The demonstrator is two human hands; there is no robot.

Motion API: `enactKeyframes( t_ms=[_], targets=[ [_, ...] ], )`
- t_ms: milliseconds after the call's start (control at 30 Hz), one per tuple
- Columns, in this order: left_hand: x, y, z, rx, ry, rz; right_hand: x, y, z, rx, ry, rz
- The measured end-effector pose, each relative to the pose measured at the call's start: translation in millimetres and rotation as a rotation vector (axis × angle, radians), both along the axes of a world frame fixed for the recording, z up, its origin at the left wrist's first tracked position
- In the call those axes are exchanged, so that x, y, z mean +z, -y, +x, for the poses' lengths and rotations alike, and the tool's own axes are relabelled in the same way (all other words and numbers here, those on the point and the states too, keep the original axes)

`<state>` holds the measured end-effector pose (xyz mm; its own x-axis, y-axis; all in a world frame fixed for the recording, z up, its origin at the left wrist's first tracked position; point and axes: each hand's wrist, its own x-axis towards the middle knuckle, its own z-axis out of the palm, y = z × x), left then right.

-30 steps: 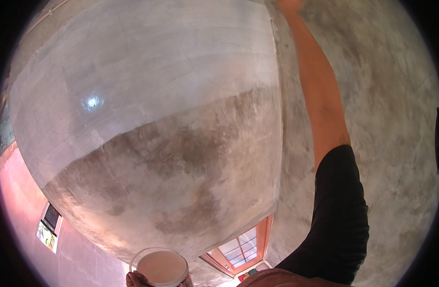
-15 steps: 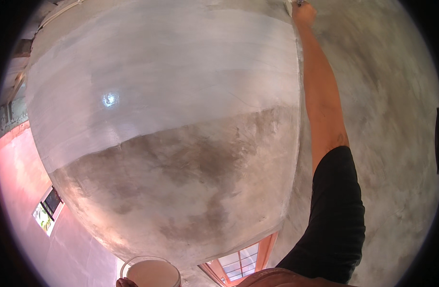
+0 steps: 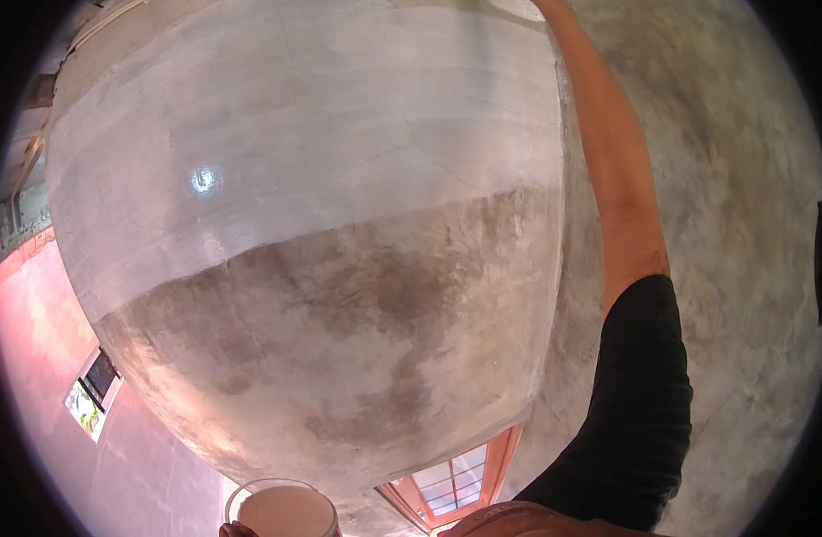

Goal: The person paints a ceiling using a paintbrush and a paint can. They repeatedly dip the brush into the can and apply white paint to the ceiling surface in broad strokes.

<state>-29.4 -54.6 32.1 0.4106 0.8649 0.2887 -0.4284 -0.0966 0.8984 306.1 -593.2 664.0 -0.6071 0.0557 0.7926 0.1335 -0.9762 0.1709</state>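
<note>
Bucket spill: the pale contents (image 3: 287, 513) could be tipped over the rim of the bucket (image 3: 335, 517) if its level is lost while attention is given to the raised right arm (image 3: 621, 166)
Bucket drop: support appears to be provided by the left hand (image 3: 237, 531) alone; the bucket could be lost if that grip were loosened or made slippery
Handle snag: the thin loop handle (image 3: 241, 486) is raised above the bucket's mouth — it could be caught if the black sleeve (image 3: 639, 394) were lowered across it
Overhead drip: any wet material carried by the right hand (image 3: 547, 4) could be shed onto the forearm, the cause being the high reach
Corner smear: the side wall (image 3: 733, 224) could be marked by accident, since the arm is extended close along the corner
Left hand: fingers are curled and clamped on the bucket at its left side, near the rim; the remainder is cut off by the lower edge
Right hand: nearly all is cut off by the upper edge, beside a pale shape (image 3: 520, 8); whether the fingers are spread or closed, and what is held — cannot be told
Bucket position: held at the bottom of the view, left of the door (image 3: 509, 447), mouth upward
</note>
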Motion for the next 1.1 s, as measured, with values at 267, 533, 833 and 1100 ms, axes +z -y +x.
enactKeyframes(
  t_ms=[267, 533, 833, 1100],
  targets=[
    [-12.4, -15.7, -10.7, 0.003, 0.017, 0.079, -22.5, 50.5, 49.3, 0.149, -0.063, 0.361],
    [-13.0, -12.5, -23.5, 0.045, -0.005, 0.036, -29.5, 42.5, 51.7, 0.073, -0.285, 0.426],
    [-11.0, -10.1, -26.4, 0.113, -0.014, 0.002, 16.3, -102.7, 23.3, 0.208, -0.094, -0.007],
    [-8.1, -9.4, -25.6, 0.033, 0.053, 0.083, 18.0, -122.5, -24.7, 1.203, -0.351, -0.094]
  ],
)
